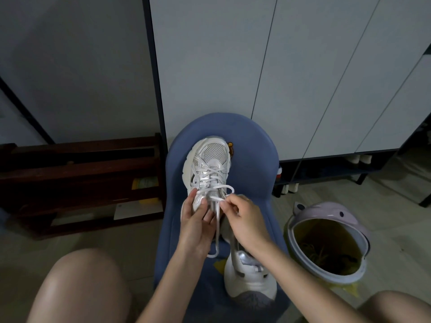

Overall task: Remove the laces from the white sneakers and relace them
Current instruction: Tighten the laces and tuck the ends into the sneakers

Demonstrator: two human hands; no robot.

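We have the white mesh-and-leather sneaker [208,170] lying toe-away on the blue padded chair seat [254,169], and we are working at the upper eyelets, near its tongue. Our left hand [196,220] steadies the shoe's side, thumb and fingers [203,202] curled against the upper and apparently pinching the lace where it leaves an eyelet. Our right hand [242,217] pinches the white round cord lace [217,227] between thumb and forefinger, clamped on it just beside the eyelets; a loose loop arcs over the tongue and two strands hang down toward us. The second white sneaker [250,276] lies nearer us on the same seat, partly under our right forearm.

The lace looks soft, light and limp, so it should slide readily once slack is fed, but it will snag if we drag it sideways across an eyelet. We judge it best held close to the eyelet, or at its stiff tip (which we cannot make out here), and drawn straight along the hole's line. The sneaker itself seems light with a stiff chunky sole and a yielding mesh upper, so it wants bracing at the sidewall or sole, not the mesh. A lilac animal-faced plastic bin [328,241] stands on the floor to the right.
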